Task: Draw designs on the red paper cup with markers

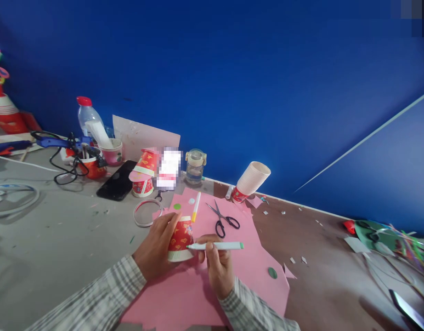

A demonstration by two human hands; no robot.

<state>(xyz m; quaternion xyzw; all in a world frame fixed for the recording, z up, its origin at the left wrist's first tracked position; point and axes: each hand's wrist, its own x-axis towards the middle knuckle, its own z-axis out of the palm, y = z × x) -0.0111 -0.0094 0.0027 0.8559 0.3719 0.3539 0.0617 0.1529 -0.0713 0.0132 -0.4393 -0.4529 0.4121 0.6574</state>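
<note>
A red patterned paper cup [182, 236] stands upside down above a pink paper sheet [246, 271], its pale rim facing down. My left hand [158, 243] is closed around the cup's left side. In my right hand [217, 266] is a white marker [220, 246] with a green end, gripped between thumb and fingers. The marker's green tip points left and is at the cup's lower right side; whether it touches, I cannot tell. Black-handled scissors [223, 219] lie half open on the pink sheet, beside a white and yellow marker [196, 207].
A ring of tape [148, 212], a black phone [117, 181] and stacked red cups [143, 172] are at left. Behind stand a lidded glass jar [195, 166] and a leaning stack of paper cups [251, 180]. Glue guns and cables crowd the far left; craft scraps lie right.
</note>
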